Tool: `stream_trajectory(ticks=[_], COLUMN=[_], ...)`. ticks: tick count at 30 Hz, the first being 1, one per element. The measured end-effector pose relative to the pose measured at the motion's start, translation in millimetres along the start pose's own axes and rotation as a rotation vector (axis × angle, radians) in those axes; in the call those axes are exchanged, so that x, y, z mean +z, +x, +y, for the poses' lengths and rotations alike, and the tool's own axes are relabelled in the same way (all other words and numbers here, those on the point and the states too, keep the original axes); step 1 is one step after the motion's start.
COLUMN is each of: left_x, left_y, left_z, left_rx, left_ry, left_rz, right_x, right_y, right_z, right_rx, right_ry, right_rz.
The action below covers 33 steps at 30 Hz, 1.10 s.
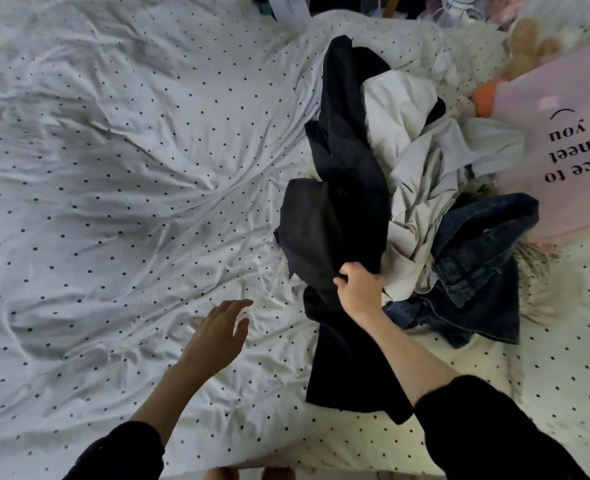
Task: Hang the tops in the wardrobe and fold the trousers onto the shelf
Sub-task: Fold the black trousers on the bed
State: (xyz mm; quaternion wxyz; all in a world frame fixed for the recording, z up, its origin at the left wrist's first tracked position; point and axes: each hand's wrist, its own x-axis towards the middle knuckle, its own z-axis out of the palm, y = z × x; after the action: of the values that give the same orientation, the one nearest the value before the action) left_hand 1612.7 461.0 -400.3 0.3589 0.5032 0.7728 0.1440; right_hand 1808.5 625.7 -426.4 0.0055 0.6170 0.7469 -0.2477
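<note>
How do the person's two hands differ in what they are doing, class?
The right hand has a grip on the black garment at the clothes pile; the left hand holds nothing. The right hand's fingers are curled; the left hand's are spread and relaxed above the dotted sheet. Both reach forward from dark sleeves.

Only readable thing I can spot is the pink pillow (560,140) at the right edge of the bed. It says "Nice to meet you" in black letters, upside down from my view, with the "N" partly cut off.
</note>
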Motion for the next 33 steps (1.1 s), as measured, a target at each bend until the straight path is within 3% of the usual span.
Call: stream_trajectory(ticks=[6, 10, 12, 16, 19, 24, 30, 31, 33], left_x=[7, 23, 32, 41, 41, 53, 63, 63, 63], left_y=[3, -1, 0, 9, 16, 17, 19, 18, 16], left_z=[-6, -15, -20, -33, -39, -51, -60, -63, -67], left_rx=[-0.219, -0.276, -0.283, -0.324, -0.291, -0.275, -0.232, -0.231, -0.24], left_ry=[-0.247, -0.39, -0.354, -0.219, -0.083, 0.041, 0.103, 0.124, 0.156], left_rz=[-0.069, -0.113, -0.092, -0.07, -0.152, -0.24, -0.213, -0.219, -0.252], right_x=[41, 61, 64, 54, 49, 57, 77, 81, 81], right_y=[-110, -137, -138, -112, -78, -25, 11, 12, 13], right_z=[-9, -2, -1, 2, 3, -12, -31, -31, -31], right_rx=[-0.276, -0.257, -0.256, -0.155, -0.03, 0.184, 0.117, 0.143, 0.266], right_ry=[0.166, 0.216, 0.197, 0.194, 0.197, 0.312, -0.129, -0.118, 0.16], right_rz=[-0.137, -0.321, -0.4, -0.377, -0.266, -0.238, -0.373, -0.364, -0.322])
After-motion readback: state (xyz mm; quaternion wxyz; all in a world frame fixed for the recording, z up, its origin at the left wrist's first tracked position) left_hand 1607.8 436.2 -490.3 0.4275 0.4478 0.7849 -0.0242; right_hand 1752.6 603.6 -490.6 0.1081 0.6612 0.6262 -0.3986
